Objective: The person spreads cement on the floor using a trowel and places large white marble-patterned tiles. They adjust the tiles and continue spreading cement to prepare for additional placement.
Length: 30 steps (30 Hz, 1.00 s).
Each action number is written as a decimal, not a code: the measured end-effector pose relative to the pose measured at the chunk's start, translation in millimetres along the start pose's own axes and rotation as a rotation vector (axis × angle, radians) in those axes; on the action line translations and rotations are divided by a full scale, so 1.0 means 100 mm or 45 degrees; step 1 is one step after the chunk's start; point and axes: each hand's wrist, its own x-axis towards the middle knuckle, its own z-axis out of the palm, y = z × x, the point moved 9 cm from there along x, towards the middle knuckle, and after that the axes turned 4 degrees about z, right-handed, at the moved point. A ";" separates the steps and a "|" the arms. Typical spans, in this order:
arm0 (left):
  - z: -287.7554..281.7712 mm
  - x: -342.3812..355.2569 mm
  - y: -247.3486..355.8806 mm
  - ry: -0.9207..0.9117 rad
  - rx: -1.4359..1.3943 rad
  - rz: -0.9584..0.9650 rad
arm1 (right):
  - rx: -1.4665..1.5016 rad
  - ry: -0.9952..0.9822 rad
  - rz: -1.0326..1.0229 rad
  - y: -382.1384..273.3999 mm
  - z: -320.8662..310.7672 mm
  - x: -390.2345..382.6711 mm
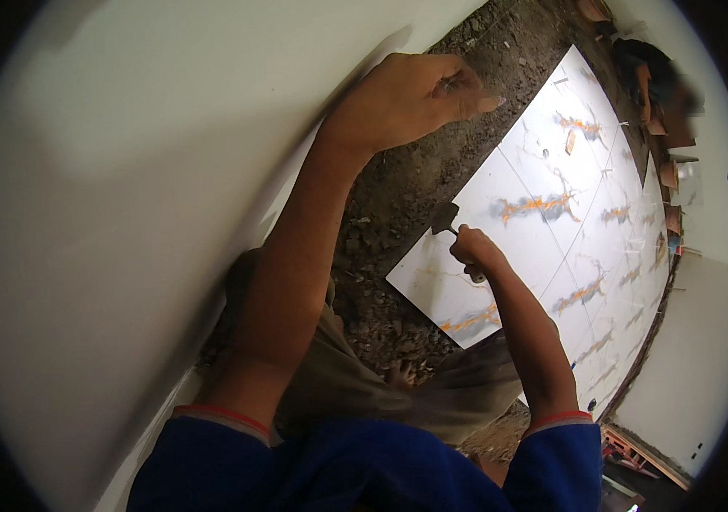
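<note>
My right hand (477,250) is closed around the handle of a small trowel (445,217). The trowel's dark blade lies over the near left edge of the white floor tiles (543,243), which carry grey and orange marbling. Further up and to the left, my left hand (411,98) hangs above the bare soil beside the wall. Its thumb and fingers are pressed together in a pinch. A small pale bit shows at the fingertips, too small to name.
A white wall (151,171) rises close on my left. Dark, rough soil (402,192) runs between it and the tiles. A small orange-brown piece (570,142) lies on a far tile. At the upper right a person (650,81) is beside the tiles. Red tools or boxes (628,452) sit at the lower right.
</note>
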 end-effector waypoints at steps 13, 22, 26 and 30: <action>0.04 -0.01 -0.04 -0.043 -0.056 0.114 | -0.063 -0.142 0.074 -0.31 0.00 -0.41; 0.06 -0.01 -0.09 -0.076 0.017 0.059 | -0.231 -0.003 0.034 -0.33 0.09 -0.29; 0.06 0.01 -0.06 -0.086 0.007 0.085 | -0.304 -0.194 -0.247 -0.56 0.52 -0.53; 0.02 0.00 0.02 -0.030 -0.012 0.165 | -0.376 -0.579 -0.412 -0.54 0.72 -0.71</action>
